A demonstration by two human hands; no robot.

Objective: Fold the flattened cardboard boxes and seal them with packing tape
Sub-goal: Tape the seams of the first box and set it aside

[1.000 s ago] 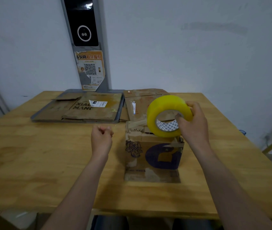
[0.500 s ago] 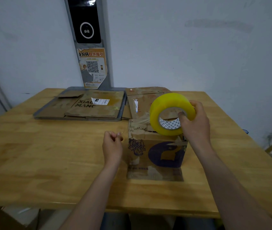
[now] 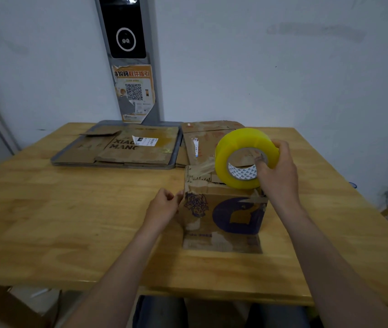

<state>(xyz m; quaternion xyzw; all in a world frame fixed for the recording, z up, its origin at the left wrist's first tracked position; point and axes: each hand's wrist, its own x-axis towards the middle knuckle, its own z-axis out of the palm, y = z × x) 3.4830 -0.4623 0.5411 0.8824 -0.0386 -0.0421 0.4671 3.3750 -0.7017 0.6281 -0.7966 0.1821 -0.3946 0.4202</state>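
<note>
A folded cardboard box (image 3: 223,214) with a dark blue print stands upright in the middle of the wooden table (image 3: 70,221). My right hand (image 3: 278,171) grips a large yellow tape roll (image 3: 245,140), held on edge above the box's top right, with my thumb inside its core. A clear strip of tape (image 3: 200,170) runs from the roll leftward over the box top. My left hand (image 3: 164,205) is at the box's upper left edge, its fingers curled and pinching the free end of the tape.
Flattened cardboard boxes (image 3: 126,150) lie on a grey tray (image 3: 57,159) at the back left. Another flattened box (image 3: 202,138) lies behind the upright one. A grey wall panel with a QR poster (image 3: 133,93) stands behind the table.
My left hand has moved right, from clear of the box to its upper left edge, drawing the tape across the top. My right hand kept the roll above the box.
</note>
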